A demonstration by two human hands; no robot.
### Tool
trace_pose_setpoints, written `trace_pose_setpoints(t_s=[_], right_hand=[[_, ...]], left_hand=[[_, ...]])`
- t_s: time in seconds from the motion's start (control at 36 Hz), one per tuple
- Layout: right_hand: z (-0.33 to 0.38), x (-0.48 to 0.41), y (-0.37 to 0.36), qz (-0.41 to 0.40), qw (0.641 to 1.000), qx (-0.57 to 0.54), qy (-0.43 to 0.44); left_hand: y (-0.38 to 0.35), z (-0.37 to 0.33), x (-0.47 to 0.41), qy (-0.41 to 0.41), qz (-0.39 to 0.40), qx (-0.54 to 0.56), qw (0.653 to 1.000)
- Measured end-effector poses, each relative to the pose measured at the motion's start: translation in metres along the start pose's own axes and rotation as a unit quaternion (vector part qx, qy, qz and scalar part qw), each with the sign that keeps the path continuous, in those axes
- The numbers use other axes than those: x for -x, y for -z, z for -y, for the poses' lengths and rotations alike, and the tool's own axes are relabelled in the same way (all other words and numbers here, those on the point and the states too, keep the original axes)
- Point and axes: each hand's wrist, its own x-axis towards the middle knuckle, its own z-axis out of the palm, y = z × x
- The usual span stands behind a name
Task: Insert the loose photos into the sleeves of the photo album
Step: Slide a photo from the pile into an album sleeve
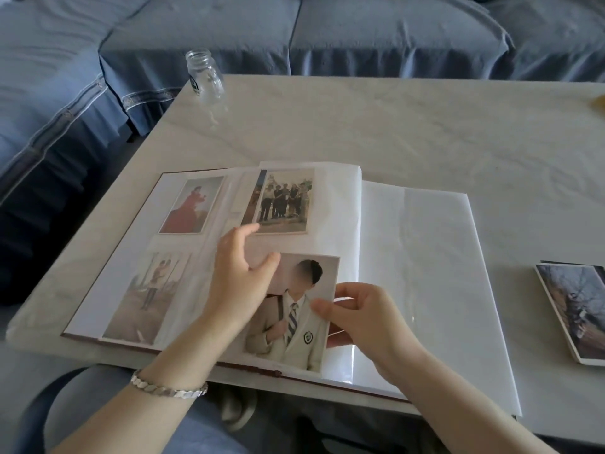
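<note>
One portrait photo (294, 322), pinched at its right edge by the right hand (363, 319) over a lower sleeve (294, 244) of the photo album (425, 257), left hand (239, 280) loosely open, apparently parting it for entry.

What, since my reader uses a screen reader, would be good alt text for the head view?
A person's right hand pinches a portrait photo over an open photo album on a pale table, while the left hand rests on the page beside it. Several other photos sit in sleeves; a stack of loose photos lies to the right.
</note>
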Motion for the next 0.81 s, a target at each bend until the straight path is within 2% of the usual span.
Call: trace_pose_setpoints(t_s=[0.11,0.19,0.36,0.56,0.81], right_hand=[[-0.001,0.001,0.006,-0.002,1.000,-0.022,-0.004],[0.000,0.001,0.012,-0.015,1.000,-0.021,-0.005],[0.004,0.003,0.023,-0.045,0.999,-0.014,0.011],[0.008,0.003,0.033,-0.013,0.992,0.122,-0.004],[0.011,0.001,0.028,-0.022,0.999,0.049,0.004]], left_hand=[[0.014,0.002,-0.013,0.117,-0.027,0.095,0.988],[0.014,0.001,-0.018,0.156,-0.012,0.148,0.977],[-0.002,-0.012,-0.013,0.097,0.021,0.126,0.987],[-0.012,-0.015,-0.013,0.116,-0.007,0.131,0.985],[-0.012,-0.018,-0.011,0.115,0.002,0.176,0.978]])
